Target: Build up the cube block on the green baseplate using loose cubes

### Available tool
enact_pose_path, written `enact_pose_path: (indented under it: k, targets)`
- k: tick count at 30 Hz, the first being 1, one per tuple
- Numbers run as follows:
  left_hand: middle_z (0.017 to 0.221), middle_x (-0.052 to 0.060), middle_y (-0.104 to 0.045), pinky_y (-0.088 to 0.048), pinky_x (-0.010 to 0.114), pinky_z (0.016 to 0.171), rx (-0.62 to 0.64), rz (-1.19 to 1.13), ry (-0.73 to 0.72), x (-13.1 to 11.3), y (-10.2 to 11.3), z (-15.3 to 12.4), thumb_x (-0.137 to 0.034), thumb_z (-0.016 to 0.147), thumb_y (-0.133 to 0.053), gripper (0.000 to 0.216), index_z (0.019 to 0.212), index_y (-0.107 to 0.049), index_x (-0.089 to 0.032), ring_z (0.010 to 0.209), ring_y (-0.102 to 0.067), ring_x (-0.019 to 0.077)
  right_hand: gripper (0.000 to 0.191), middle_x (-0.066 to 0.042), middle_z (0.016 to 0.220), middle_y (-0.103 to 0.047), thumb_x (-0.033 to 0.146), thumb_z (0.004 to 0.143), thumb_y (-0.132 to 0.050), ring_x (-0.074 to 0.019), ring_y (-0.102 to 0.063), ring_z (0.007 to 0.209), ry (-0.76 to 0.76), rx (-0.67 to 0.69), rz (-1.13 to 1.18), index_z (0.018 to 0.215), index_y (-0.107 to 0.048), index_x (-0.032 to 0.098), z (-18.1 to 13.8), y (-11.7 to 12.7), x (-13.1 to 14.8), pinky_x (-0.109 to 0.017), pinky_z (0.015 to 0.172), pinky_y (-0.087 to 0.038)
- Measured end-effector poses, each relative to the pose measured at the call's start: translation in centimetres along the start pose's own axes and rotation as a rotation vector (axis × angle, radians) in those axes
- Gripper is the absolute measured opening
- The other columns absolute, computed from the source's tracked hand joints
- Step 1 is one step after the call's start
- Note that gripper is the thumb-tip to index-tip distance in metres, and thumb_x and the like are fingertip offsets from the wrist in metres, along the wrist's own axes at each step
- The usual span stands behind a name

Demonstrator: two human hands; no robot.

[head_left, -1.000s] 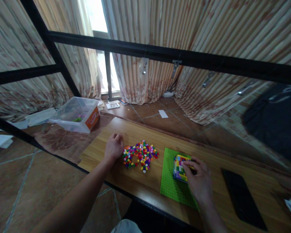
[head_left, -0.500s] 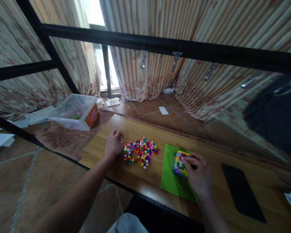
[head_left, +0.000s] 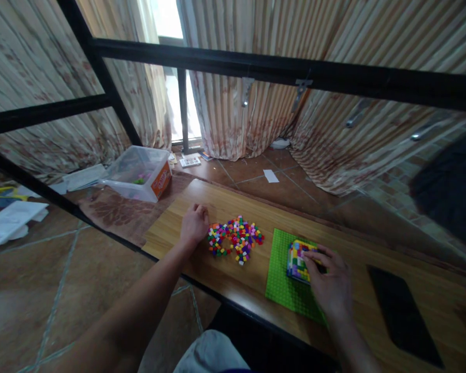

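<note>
On a wooden bench, my left hand [head_left: 195, 224] rests with its fingers curled in, right beside a loose pile of small multicoloured toy bricks [head_left: 238, 235]. Whatever may be under those fingers is hidden. A green studded baseplate [head_left: 276, 274] lies to the right of the pile. On it stands a low, box-like build of coloured bricks [head_left: 298, 261]. My right hand [head_left: 331, 277] reaches over this build, thumb and forefinger pinched together at its top. Anything in the pinch is too small to make out, and the hand covers the build's right side.
A black flat slab, like a phone or tablet [head_left: 404, 313], lies on the bench [head_left: 233, 287] at the right. Beyond the bench, a clear plastic bin [head_left: 137, 176] sits on the floor. A black metal frame bar [head_left: 217, 61] crosses in front of the curtains. Dark clothing shows at far right.
The whole view has shifted, so the bench and things on it appear further right. Both hands keep about the same places relative to the pile and the build.
</note>
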State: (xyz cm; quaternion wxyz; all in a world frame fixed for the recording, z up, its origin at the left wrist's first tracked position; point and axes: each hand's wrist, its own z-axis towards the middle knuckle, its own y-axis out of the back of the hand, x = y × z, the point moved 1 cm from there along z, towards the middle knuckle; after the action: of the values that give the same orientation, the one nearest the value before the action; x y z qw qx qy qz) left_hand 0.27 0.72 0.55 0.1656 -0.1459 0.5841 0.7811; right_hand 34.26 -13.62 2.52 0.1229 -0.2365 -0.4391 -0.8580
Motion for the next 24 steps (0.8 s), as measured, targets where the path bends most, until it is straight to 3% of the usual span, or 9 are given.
enact_pose_path:
  k: [5,8,11,16,24]
  targets:
    - [0.104,0.009,-0.063,-0.049,0.031,0.085,0.010,-0.014,0.009,-0.1,0.0,-0.1,-0.017,0.090,-0.047,0.021,0.097,-0.067,-0.021,0.097,-0.062,0.0212,0.026,-0.009,0.105,-0.069,0.040,0.092,-0.053,-0.0237,-0.060,0.102,0.149,-0.015,0.051,0.093,-0.073,0.022,-1.4,-0.3,4.6,-0.046,0.100,-0.040]
    - [0.104,0.009,-0.063,-0.049,0.032,0.086,0.012,-0.017,0.010,-0.1,0.0,-0.1,-0.017,0.091,-0.046,0.022,0.097,-0.067,-0.020,0.097,-0.062,0.0211,0.022,-0.005,0.096,-0.070,0.035,0.094,-0.052,-0.0202,-0.062,0.092,0.178,0.214,0.193,0.093,-0.072,0.024,-3.3,-2.1,8.2,-0.037,0.088,-0.047]
    - [0.104,0.009,-0.062,-0.049,0.032,0.085,0.009,-0.028,0.009,-0.1,-0.1,-0.2,-0.017,0.091,-0.046,0.022,0.098,-0.067,-0.020,0.097,-0.061,0.0211,0.021,-0.005,0.091,-0.069,0.033,0.095,-0.052,-0.0201,-0.061,0.087,0.191,0.321,0.216,0.092,-0.071,0.024,-5.1,-4.4,10.2,-0.035,0.082,-0.046]
    - [0.102,0.008,-0.062,-0.048,0.031,0.084,0.007,-0.032,0.008,-0.1,-0.1,-0.2,-0.016,0.091,-0.047,0.020,0.095,-0.067,-0.020,0.095,-0.061,0.0204,0.015,-0.005,0.085,-0.067,0.029,0.092,-0.056,-0.0215,-0.058,0.086,0.169,0.353,0.132,0.090,-0.068,0.021,-5.9,-6.9,10.6,-0.035,0.080,-0.042]
    - [0.102,0.009,-0.063,-0.048,0.031,0.085,0.002,-0.035,0.006,-0.1,0.1,-0.1,-0.015,0.090,-0.048,0.020,0.094,-0.067,-0.019,0.095,-0.061,0.0204,0.015,-0.003,0.079,-0.063,0.023,0.092,-0.055,-0.0206,-0.055,0.079,0.206,0.380,0.012,0.080,-0.063,0.022,-5.1,-7.5,10.8,-0.033,0.075,-0.037]
